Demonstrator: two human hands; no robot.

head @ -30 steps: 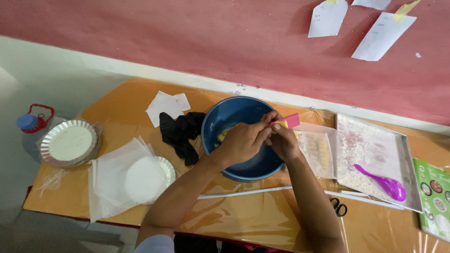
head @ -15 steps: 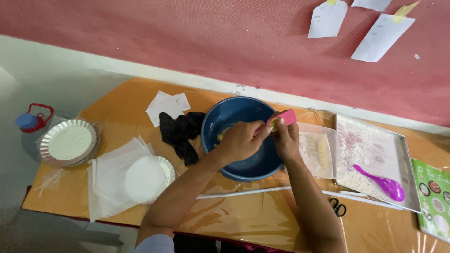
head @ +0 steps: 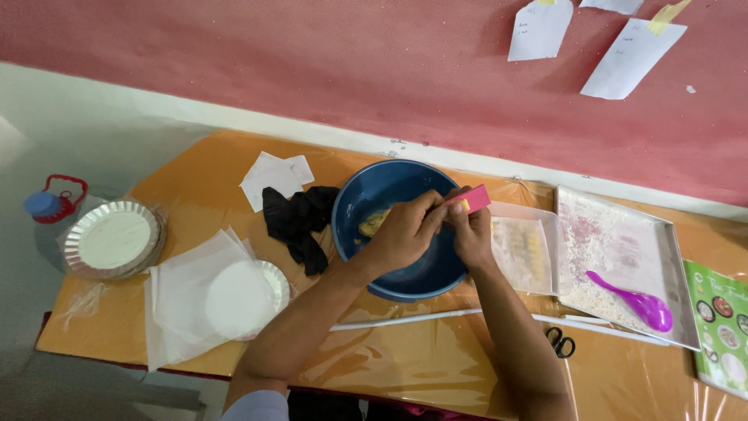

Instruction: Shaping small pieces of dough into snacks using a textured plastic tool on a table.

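Observation:
A blue bowl (head: 389, 187) stands in the middle of the orange table, with yellow dough (head: 372, 224) inside it. Both my hands are over the bowl's right half. My right hand (head: 471, 230) grips a small pink scraper (head: 477, 198) at the bowl's far right rim. My left hand (head: 405, 232) is curled against the scraper's edge, its fingers pinching at the yellowish bit stuck there. The two hands touch each other.
A black cloth (head: 300, 222) and white paper squares (head: 273, 175) lie left of the bowl. Foil plates (head: 113, 238) and clear sheets (head: 183, 288) sit further left. Right: a clear bag (head: 526, 249), a crumb-filled metal tray (head: 623, 257) with a purple spoon (head: 635, 300), scissors (head: 559, 341), a white rod (head: 405, 320).
Both hands and the pink scraper have shifted slightly up and to the right over the bowl. Nothing else on the table has moved.

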